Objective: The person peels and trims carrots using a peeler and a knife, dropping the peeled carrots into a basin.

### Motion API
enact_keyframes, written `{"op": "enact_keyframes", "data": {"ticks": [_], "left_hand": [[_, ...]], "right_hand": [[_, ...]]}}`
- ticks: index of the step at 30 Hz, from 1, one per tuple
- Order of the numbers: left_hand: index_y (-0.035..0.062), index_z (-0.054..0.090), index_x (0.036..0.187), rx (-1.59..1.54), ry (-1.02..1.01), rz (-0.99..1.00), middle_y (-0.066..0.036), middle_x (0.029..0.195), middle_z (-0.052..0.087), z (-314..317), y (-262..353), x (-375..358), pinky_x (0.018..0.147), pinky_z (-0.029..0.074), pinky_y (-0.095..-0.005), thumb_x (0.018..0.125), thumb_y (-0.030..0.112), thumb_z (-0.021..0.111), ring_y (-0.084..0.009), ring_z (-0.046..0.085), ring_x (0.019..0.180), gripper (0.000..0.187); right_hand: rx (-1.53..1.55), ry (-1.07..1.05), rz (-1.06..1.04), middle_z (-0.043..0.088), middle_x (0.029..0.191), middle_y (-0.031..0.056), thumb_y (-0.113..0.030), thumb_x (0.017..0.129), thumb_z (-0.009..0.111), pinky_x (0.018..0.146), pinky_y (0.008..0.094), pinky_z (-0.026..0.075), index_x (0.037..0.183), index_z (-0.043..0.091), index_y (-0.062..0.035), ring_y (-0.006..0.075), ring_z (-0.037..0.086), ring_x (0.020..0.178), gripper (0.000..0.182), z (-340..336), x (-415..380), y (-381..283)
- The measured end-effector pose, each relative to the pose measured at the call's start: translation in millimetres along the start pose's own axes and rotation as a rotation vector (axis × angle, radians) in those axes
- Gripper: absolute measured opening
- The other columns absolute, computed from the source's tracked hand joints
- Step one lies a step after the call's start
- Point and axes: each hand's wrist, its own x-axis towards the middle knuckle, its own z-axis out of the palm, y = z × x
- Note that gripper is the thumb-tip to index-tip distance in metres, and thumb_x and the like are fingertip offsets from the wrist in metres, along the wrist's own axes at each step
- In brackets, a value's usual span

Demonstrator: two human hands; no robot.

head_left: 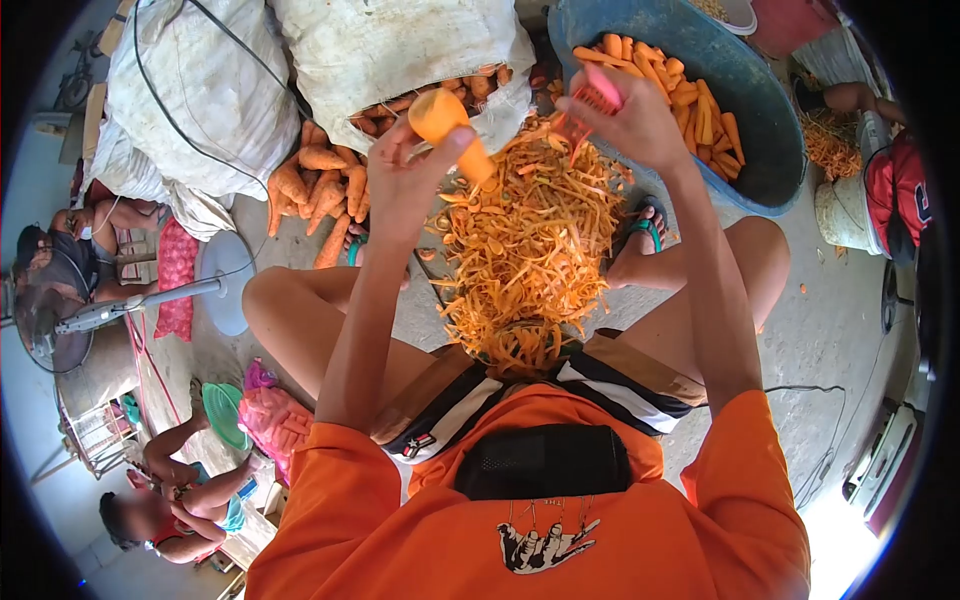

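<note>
My left hand [415, 165] is closed around a thick, peeled-looking carrot [452, 132], held up at a tilt. In my right hand [640, 125] is a pink-red peeler [598, 95], a short way to the right of the carrot and apart from it. Below both hands a large heap of carrot peelings [530, 235] lies on the floor between my legs. Peeled carrots [690, 95] fill part of the blue tub [775, 140] beyond my right hand. Unpeeled carrots [322, 190] spill out near my left hand, by an open white sack [400, 45].
Another white sack [190, 90] stands at the upper left. A standing fan [140, 305] and two seated people are on the left. At the right a person in red sits by a white bucket [848, 215]. A black cable [825, 388] crosses the floor.
</note>
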Motion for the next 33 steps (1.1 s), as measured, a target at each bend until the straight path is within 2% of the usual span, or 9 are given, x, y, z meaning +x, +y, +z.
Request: {"op": "enact_keyframes", "data": {"ticks": [1, 2, 5, 16, 19, 21, 24, 27, 33], "left_hand": [[0.0016, 0.069, 0.122, -0.089, 0.025, -0.029, 0.000, 0.107, 0.071, 0.4, -2.2, 0.4, 0.083, 0.049, -0.0234, 0.092, 0.027, 0.080, -0.0062, 0.064, 0.094, 0.040], [0.0019, 0.069, 0.123, -0.179, 0.048, -0.059, 0.000, 0.107, 0.071, 1.7, -5.4, 0.8, 0.083, 0.049, -0.0225, 0.092, 0.025, 0.080, -0.0054, 0.064, 0.094, 0.041], [0.0003, 0.067, 0.126, -0.141, 0.023, -0.001, -0.001, 0.108, 0.071, 10.8, -7.1, -2.3, 0.085, 0.050, -0.0226, 0.092, 0.017, 0.080, -0.0055, 0.064, 0.095, 0.040], [-0.0024, 0.071, 0.116, 0.045, -0.134, 0.090, -0.004, 0.102, 0.074, 11.5, -6.9, -8.1, 0.083, 0.053, -0.0251, 0.087, 0.015, 0.084, -0.0081, 0.066, 0.092, 0.036], [-0.0020, 0.071, 0.117, 0.045, -0.353, 0.170, -0.004, 0.103, 0.074, -5.7, -5.9, -6.8, 0.083, 0.054, -0.0259, 0.086, 0.017, 0.085, -0.0084, 0.066, 0.092, 0.039], [-0.0017, 0.071, 0.117, -0.019, -0.364, 0.123, -0.004, 0.102, 0.074, -1.2, -3.1, -6.6, 0.084, 0.054, -0.0263, 0.085, 0.018, 0.086, -0.0086, 0.066, 0.092, 0.040], [-0.0010, 0.072, 0.115, 0.020, -0.313, 0.067, -0.004, 0.098, 0.074, -5.2, 1.0, -3.3, 0.083, 0.054, -0.0267, 0.083, 0.021, 0.088, -0.0087, 0.067, 0.090, 0.042], [-0.0002, 0.073, 0.113, 0.163, -0.249, 0.067, -0.003, 0.094, 0.074, -10.4, -0.4, 3.6, 0.080, 0.054, -0.0261, 0.082, 0.024, 0.089, -0.0083, 0.067, 0.087, 0.042], [0.0004, 0.075, 0.110, 0.275, -0.188, 0.002, -0.002, 0.090, 0.074, -11.1, -0.1, 2.3, 0.072, 0.053, -0.0247, 0.082, 0.027, 0.089, -0.0072, 0.067, 0.080, 0.041]], "right_hand": [[0.050, -0.006, -0.101, 0.069, 0.082, 0.0148, -0.038, 0.089, 0.079, 0.065, 0.0405, 0.051, 0.103, 0.070, -0.0053, 0.0315, 0.066, 0.069, 0.036, 5.6, -2.8, -8.0], [0.052, -0.007, -0.106, 0.069, 0.082, 0.0148, -0.038, 0.089, 0.079, 0.065, 0.0405, 0.051, 0.103, 0.070, -0.0053, 0.0315, 0.066, 0.069, 0.036, 8.9, -3.5, -14.7], [0.016, -0.233, -0.150, 0.067, 0.079, 0.0186, -0.036, 0.088, 0.078, 0.067, 0.0446, 0.050, 0.108, 0.072, -0.0057, 0.0394, 0.064, 0.073, 0.037, 16.0, -5.8, -40.4], [-0.027, -0.184, -0.246, 0.070, 0.083, 0.0198, -0.034, 0.092, 0.072, 0.071, 0.0472, 0.052, 0.106, 0.073, -0.0071, 0.0405, 0.067, 0.080, 0.031, 33.2, -12.7, -41.3], [0.021, -0.217, -0.184, 0.070, 0.083, 0.0204, -0.034, 0.093, 0.071, 0.070, 0.0475, 0.051, 0.101, 0.073, -0.0051, 0.0402, 0.067, 0.079, 0.030, 38.8, -6.4, -6.3], [-0.245, -0.308, 0.099, 0.069, 0.083, 0.0214, -0.035, 0.094, 0.070, 0.069, 0.0472, 0.051, 0.097, 0.072, -0.0030, 0.0396, 0.067, 0.076, 0.032, 34.0, 3.0, 19.9], [-0.151, -0.240, 0.142, 0.068, 0.081, 0.0216, -0.036, 0.095, 0.069, 0.068, 0.0466, 0.050, 0.095, 0.071, -0.0019, 0.0386, 0.067, 0.073, 0.034, 18.3, 4.7, 3.7], [-0.005, -0.234, -0.117, 0.068, 0.078, 0.0200, -0.035, 0.095, 0.069, 0.067, 0.0473, 0.050, 0.096, 0.070, -0.0047, 0.0391, 0.066, 0.073, 0.031, 14.7, -11.3, -30.4], [-0.104, -0.213, -0.296, 0.067, 0.078, 0.0168, -0.032, 0.094, 0.070, 0.069, 0.0501, 0.051, 0.100, 0.069, -0.0106, 0.0402, 0.066, 0.077, 0.022, 29.7, -17.9, -39.7]]}}
